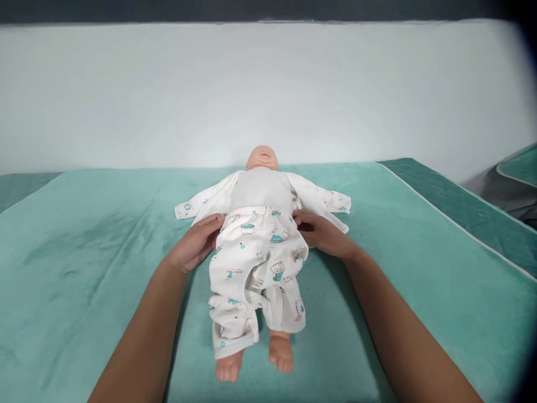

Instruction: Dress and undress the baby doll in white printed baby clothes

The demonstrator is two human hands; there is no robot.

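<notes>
At the near edge of the waistband (pixel 255 211), on its left side, the left hand (pixel 197 240) rests with bent fingers, fingertips touching the cloth. On the opposite side, the right hand (pixel 321 229) mirrors it, fingers curled in at the waist. Whether either hand pinches the fabric or merely touches it cannot be told, since the inner fingers are partly hidden.

Between the hands lie the trousers (pixel 255 252), worn by a doll (pixel 264 187) on its back, feet toward the person. The step in hand appears to be seating the waistband evenly about the doll's middle. The next move would call for equal, gentle tension from both hands, so that the band does not twist or ride up on one side.

Condition of the trousers: white, soft-looking cloth printed with small cartoon figures in green and red. The band is gathered and runs nearly level. Below the hands, the legs are creased; deep folds collect at the crotch, and the left-hand leg is bunched above its cuff. Both feet (pixel 281 351) protrude from the cuffs.

Beyond the hands, a matching shirt (pixel 314 196) lies open, its sleeves spread to either side. Beneath the hands and well outward extends a green blanket (pixel 117 252). Farthest from them stands a white wall (pixel 260 95).
</notes>
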